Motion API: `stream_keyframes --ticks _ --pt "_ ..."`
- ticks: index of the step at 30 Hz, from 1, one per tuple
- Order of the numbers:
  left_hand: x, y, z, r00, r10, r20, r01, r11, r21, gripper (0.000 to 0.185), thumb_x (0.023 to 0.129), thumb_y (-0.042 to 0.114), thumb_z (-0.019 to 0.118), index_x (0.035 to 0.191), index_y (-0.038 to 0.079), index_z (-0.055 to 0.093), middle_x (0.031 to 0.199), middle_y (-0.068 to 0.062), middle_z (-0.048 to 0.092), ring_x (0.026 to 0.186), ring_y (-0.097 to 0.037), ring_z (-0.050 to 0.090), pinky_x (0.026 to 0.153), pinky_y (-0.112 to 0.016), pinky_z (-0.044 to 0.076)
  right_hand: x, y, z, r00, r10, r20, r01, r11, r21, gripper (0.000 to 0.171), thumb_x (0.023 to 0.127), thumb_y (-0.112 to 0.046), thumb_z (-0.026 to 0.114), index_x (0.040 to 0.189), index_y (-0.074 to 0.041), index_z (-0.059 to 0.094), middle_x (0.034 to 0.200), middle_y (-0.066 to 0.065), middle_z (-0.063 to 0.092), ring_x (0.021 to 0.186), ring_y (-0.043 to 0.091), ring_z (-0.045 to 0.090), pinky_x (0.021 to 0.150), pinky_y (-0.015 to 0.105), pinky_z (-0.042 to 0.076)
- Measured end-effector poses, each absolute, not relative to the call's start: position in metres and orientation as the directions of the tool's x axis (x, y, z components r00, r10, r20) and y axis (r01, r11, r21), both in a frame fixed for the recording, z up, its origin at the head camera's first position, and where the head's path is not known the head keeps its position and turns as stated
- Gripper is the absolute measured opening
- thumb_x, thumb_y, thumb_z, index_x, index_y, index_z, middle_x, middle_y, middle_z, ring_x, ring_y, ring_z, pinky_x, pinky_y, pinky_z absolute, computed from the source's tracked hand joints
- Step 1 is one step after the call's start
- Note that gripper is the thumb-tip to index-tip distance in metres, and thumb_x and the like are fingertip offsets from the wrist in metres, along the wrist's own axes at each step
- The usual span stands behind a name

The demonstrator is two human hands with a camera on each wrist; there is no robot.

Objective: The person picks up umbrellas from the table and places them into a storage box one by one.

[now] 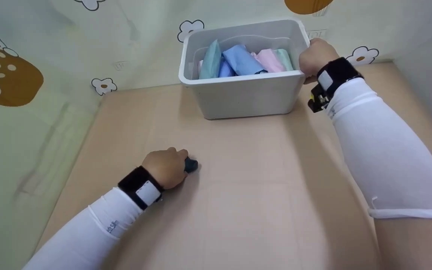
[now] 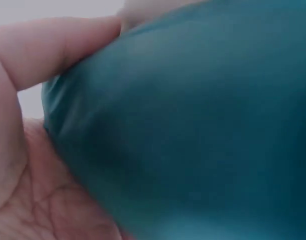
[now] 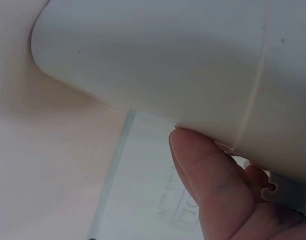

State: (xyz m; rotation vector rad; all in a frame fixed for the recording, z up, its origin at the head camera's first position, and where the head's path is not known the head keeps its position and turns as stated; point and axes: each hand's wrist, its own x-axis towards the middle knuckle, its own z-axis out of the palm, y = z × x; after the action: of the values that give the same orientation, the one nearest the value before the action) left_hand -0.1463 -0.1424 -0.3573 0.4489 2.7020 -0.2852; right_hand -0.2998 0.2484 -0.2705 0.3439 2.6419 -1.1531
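My left hand (image 1: pixel 167 167) lies on the tan table (image 1: pixel 246 187), fingers curled round a small dark teal cloth bundle (image 1: pixel 191 165). In the left wrist view that teal cloth (image 2: pixel 193 130) fills the frame, pressed against my palm with the thumb (image 2: pixel 57 50) over it. My right hand (image 1: pixel 313 56) grips the right rim of a white plastic bin (image 1: pixel 246 95) at the back of the table. The right wrist view shows the bin wall (image 3: pixel 168 55) and my thumb (image 3: pixel 203 175) under its rim. Inside the bin lie several folded cloths (image 1: pixel 244 60) in blue, mint and pink.
Walls with cartoon flower and mushroom prints close the table in at the left and back. A plain wall (image 1: pixel 429 82) stands at the right. A printed sheet (image 3: pixel 142 190) lies below the bin in the right wrist view.
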Motion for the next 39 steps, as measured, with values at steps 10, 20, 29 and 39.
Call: stream_keyframes --ticks 10,20,29,39 --pt "-0.149 -0.13 -0.339 -0.909 0.355 -0.22 0.36 0.933 0.019 0.038 0.103 0.028 0.062 0.133 0.007 0.057 0.11 -0.017 0.065 0.091 -0.032 0.067 0.081 -0.049 0.061 -0.302 0.247 -0.271 -0.943 0.123 -0.309 0.31 0.662 -0.683 0.063 0.101 -0.011 0.041 0.162 -0.002 0.026 0.156 0.022 0.044 0.131 0.039 0.058 0.076 0.038 0.066" --pt "-0.15 -0.105 -0.321 -0.915 0.395 0.083 0.4 0.864 0.307 0.04 0.103 0.028 0.064 0.139 0.013 0.055 0.127 -0.012 0.06 0.114 -0.029 0.063 0.102 -0.05 0.056 -0.302 0.249 -0.272 -0.949 0.119 -0.292 0.293 0.672 -0.68 0.062 0.101 -0.011 0.044 0.161 -0.002 0.029 0.151 0.022 0.048 0.122 0.035 0.061 0.074 0.036 0.066" --pt "-0.15 -0.092 -0.332 -0.904 0.305 0.3 0.422 0.752 0.507 0.043 0.102 0.022 0.066 0.142 0.008 0.054 0.129 -0.013 0.058 0.118 -0.028 0.058 0.106 -0.049 0.052 -0.3 0.249 -0.271 -0.942 0.125 -0.31 0.312 0.663 -0.68 0.063 0.101 -0.01 0.043 0.162 -0.004 0.027 0.157 0.021 0.045 0.131 0.037 0.058 0.077 0.037 0.066" --pt "-0.149 -0.091 -0.343 -0.893 0.233 0.386 0.439 0.642 0.629 0.055 0.1 0.016 0.068 0.148 0.006 0.043 0.139 -0.016 0.053 0.128 -0.029 0.054 0.116 -0.049 0.046 -0.298 0.249 -0.268 -0.933 0.129 -0.335 0.334 0.652 -0.681 0.063 0.104 -0.012 0.041 0.164 -0.006 0.024 0.162 0.019 0.041 0.137 0.038 0.054 0.084 0.04 0.065"
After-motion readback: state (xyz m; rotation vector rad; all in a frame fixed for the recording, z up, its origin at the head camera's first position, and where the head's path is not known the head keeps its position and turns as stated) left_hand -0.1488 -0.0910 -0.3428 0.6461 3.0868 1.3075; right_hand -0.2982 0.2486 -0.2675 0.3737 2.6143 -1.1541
